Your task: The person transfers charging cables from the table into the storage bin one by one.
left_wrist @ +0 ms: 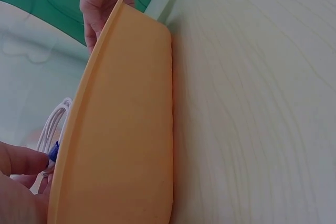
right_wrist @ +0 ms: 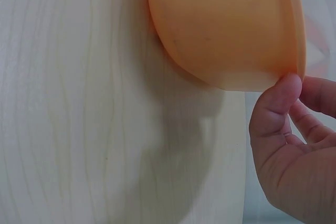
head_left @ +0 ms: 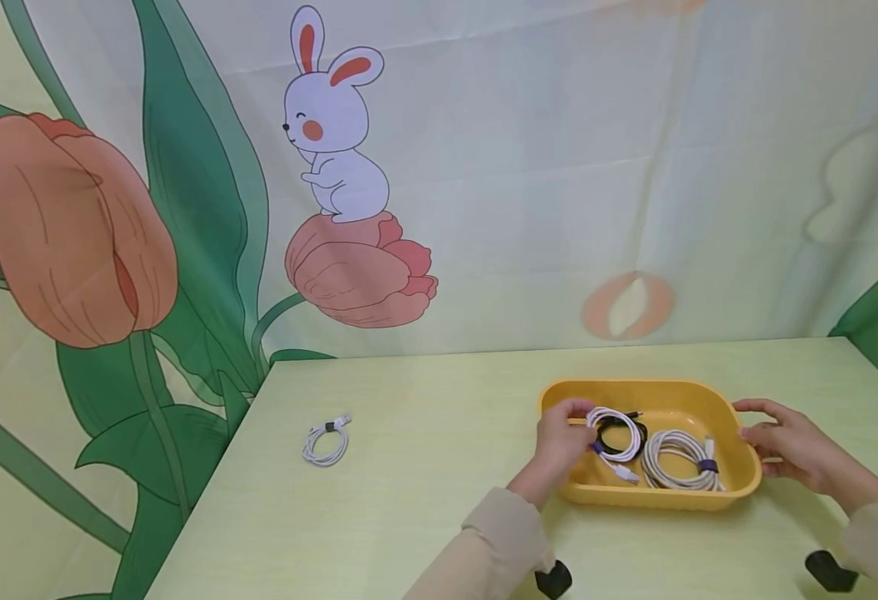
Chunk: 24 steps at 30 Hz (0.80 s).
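My left hand (head_left: pixel 561 442) pinches a coiled white cable (head_left: pixel 625 454) by its side, near the purple-blue tie (left_wrist: pixel 53 152) around it. That coil is at the left inside a yellow tray (head_left: pixel 656 500), over a coiled black cable (head_left: pixel 642 429). At the tray's right end, my right hand (head_left: pixel 802 450) grips the rim between thumb (right_wrist: pixel 278 100) and fingers. A thicker coil of white cable (head_left: pixel 656 467), with its own purple tie, lies in the right half of the tray.
Another small white cable coil (head_left: pixel 326 460) with a black tie lies on the left of the pale wooden table (head_left: pixel 409 500). A printed cloth (head_left: pixel 499 208) with a rabbit and tulips hangs behind the table's back edge.
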Motion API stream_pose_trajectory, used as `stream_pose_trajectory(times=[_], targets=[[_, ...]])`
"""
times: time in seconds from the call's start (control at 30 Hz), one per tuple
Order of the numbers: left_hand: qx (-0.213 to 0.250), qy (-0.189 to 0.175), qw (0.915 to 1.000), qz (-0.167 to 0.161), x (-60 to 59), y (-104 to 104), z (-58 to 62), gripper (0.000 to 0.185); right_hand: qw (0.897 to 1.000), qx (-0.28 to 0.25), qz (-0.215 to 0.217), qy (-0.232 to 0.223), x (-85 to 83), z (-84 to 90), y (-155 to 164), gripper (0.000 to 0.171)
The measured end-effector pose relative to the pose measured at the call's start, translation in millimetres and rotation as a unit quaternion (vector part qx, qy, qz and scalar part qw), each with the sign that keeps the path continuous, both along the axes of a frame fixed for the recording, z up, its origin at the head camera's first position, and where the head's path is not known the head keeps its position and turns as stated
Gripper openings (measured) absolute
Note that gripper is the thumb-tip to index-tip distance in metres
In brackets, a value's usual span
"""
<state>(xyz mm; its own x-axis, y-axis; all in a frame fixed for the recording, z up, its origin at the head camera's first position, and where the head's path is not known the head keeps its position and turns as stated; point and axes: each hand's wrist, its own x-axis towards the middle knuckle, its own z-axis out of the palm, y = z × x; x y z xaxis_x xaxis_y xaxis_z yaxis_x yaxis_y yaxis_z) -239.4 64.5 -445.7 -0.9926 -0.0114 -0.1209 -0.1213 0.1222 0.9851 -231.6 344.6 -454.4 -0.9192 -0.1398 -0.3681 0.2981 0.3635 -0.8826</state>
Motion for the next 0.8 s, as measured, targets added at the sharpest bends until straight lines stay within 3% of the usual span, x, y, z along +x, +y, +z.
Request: stream_pose_trajectory(times=[0.37,0.8], targets=[[-0.029,-0.014,0.9995,-0.007,1.3,1.9,-3.7,0.033,1.0,0.002,-0.005,0.003,6.4,-1.6,-2.2,0.057],[-0.032,-0.024,0.9992,-0.005,-2.0,3.7,-5.7,0.033,1.0,0.001,-0.007,0.002,6.9,-1.7,-3.1,0.057]])
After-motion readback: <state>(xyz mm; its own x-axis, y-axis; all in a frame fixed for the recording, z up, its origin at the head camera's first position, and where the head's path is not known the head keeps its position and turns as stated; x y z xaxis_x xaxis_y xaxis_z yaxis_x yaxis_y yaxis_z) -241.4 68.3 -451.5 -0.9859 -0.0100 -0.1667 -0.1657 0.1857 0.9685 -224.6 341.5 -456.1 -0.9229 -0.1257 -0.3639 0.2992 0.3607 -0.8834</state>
